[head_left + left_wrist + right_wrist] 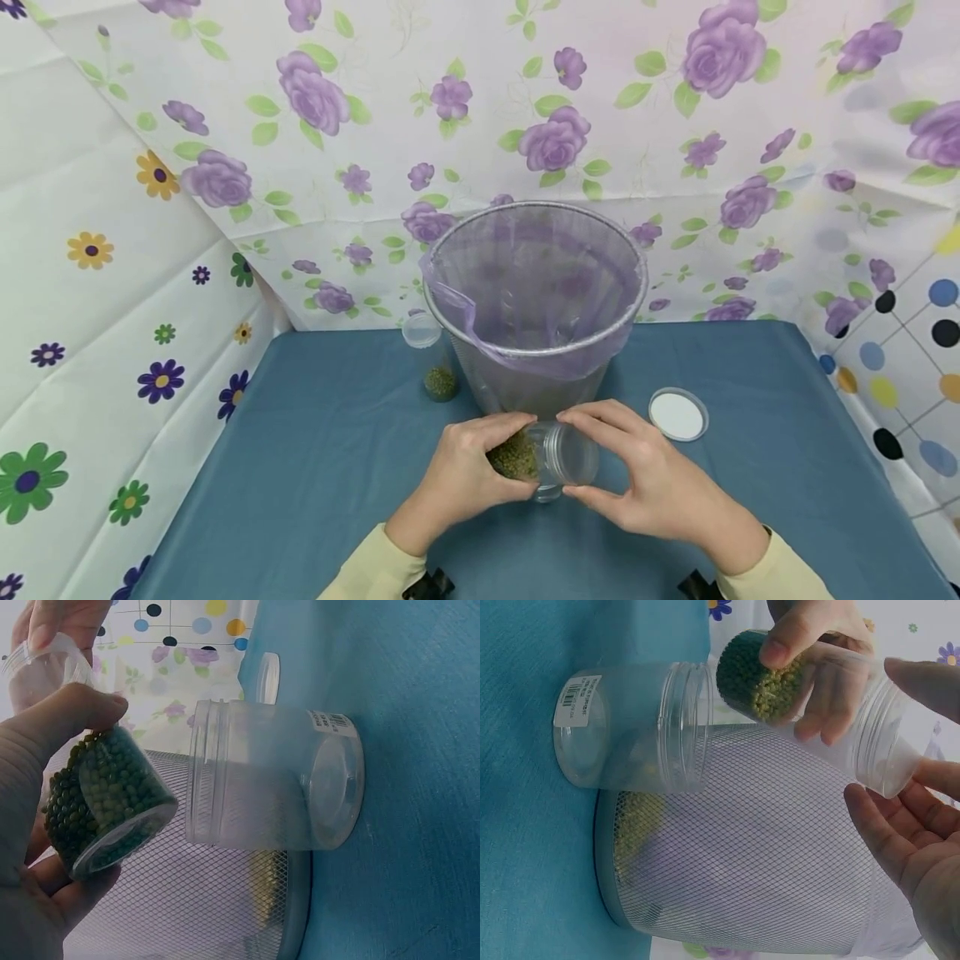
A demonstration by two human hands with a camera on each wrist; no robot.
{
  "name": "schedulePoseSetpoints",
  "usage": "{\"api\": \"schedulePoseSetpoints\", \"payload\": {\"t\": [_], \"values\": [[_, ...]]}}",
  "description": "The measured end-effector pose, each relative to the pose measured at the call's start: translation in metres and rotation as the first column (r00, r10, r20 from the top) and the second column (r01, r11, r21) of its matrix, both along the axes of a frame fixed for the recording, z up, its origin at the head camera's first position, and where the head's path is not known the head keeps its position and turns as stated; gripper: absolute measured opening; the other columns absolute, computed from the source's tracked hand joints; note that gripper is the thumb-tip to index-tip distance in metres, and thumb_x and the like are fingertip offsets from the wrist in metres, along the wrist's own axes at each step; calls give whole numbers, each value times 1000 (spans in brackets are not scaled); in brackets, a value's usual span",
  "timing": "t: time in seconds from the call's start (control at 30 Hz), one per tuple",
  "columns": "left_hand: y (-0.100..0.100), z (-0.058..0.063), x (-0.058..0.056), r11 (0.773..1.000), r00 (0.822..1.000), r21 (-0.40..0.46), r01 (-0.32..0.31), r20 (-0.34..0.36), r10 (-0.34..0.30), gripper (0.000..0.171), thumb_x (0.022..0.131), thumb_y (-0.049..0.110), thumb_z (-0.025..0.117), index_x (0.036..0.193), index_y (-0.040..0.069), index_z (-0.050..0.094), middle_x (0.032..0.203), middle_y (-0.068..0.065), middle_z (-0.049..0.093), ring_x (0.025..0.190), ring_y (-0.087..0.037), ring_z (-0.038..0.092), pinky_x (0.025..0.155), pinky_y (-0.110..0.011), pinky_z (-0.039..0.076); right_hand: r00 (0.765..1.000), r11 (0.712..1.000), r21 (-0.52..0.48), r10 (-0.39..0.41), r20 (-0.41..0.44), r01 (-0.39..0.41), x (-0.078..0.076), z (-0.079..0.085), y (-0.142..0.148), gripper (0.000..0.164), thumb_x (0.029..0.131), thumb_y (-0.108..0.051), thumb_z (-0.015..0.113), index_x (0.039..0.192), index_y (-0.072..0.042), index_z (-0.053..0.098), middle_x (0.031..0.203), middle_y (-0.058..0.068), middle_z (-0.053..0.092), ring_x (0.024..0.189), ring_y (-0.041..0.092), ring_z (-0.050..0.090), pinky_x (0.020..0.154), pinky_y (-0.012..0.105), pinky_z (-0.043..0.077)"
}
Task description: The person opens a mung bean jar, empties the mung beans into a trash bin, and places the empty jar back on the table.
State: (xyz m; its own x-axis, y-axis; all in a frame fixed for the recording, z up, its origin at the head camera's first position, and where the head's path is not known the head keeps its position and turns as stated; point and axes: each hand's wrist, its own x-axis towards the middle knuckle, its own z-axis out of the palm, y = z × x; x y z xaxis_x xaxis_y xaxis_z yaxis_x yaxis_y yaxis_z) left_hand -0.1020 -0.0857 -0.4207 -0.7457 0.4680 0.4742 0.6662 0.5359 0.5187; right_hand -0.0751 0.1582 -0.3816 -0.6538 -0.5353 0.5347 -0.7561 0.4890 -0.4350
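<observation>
My left hand [468, 467] grips a clear jar [120, 795] of green mung beans, tilted onto its side. Its beans [761, 682] lie toward the base end. At the jar's threaded, see-through end, my right hand [652, 475] has thumb and fingers pinched around the rim. Just below the held jar, a wider empty clear jar [262, 772] with a barcode label stands upright on the table, its top uncovered. Behind both hands stands a wire-mesh wastebasket [525, 379] with a purple liner.
A round lid [678, 414] with a white face lies on the blue-covered table [337, 467], right of the basket. Back left, beside the basket, stands another clear jar [431, 362] with green beans at its bottom. Flowered sheets [360, 125] hang behind and at the sides.
</observation>
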Motion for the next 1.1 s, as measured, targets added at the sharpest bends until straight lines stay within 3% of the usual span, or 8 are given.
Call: {"api": "schedulePoseSetpoints", "payload": {"t": [0.17,0.3,0.4,0.5,0.63,0.8,1.0,1.1], "values": [[1,-2,3,997,993,-43,-59,-110,54,66,64,37,81,125,31,58,118,14,63,108,-2,60,88,-22,52,989,993,-24,-111,97,114,2,1,-5,68,73,-41,78,133,-24,50,123,-9,55,100,2,56,75,15,51],[3,-5,5,993,968,-41,-114,-229,102,65,62,34,81,124,25,61,116,9,65,107,-6,61,87,-25,53,925,957,-1,-281,258,291,5,1,-11,58,74,-56,70,120,-22,60,97,-13,62,72,-3,59,58,14,50],[3,-7,5,990,957,-38,-134,-263,119,66,61,34,82,123,24,61,115,8,65,106,-7,62,85,-26,54,892,941,18,-326,314,337,6,-1,-13,54,72,-60,69,110,-22,64,81,-14,59,62,-5,57,55,15,51],[2,-7,6,990,958,-46,-137,-262,120,67,61,35,82,124,25,61,115,9,65,106,-7,62,86,-26,54,907,951,-8,-293,301,310,5,-2,-12,52,72,-57,71,109,-21,65,82,-13,61,65,-4,59,57,16,52],[0,-6,7,991,970,-45,-127,-213,114,68,62,35,82,125,28,59,116,10,64,107,-6,61,87,-25,53,954,979,-28,-191,233,203,3,-2,-9,56,72,-50,75,120,-23,60,103,-12,63,81,-1,61,65,17,54],[-2,-6,7,992,981,-43,-120,-162,111,66,64,36,81,126,30,58,117,12,64,108,-4,60,87,-24,53,975,994,51,-105,198,96,2,2,-5,69,74,-41,77,134,-33,45,127,-13,50,109,3,53,83,28,54],[-3,-8,8,991,970,-58,-124,-217,109,67,63,37,81,126,27,59,117,11,64,108,-5,60,88,-24,53,963,986,54,-163,215,155,5,3,-12,71,76,-52,71,137,-33,41,131,-13,49,109,4,54,82,29,53],[-2,-10,7,991,961,-62,-120,-258,100,67,62,35,81,125,25,60,116,10,64,107,-7,60,87,-24,53,923,961,63,-276,267,269,6,3,-17,67,76,-61,65,133,-30,47,121,-14,55,91,1,59,71,22,53]]}}
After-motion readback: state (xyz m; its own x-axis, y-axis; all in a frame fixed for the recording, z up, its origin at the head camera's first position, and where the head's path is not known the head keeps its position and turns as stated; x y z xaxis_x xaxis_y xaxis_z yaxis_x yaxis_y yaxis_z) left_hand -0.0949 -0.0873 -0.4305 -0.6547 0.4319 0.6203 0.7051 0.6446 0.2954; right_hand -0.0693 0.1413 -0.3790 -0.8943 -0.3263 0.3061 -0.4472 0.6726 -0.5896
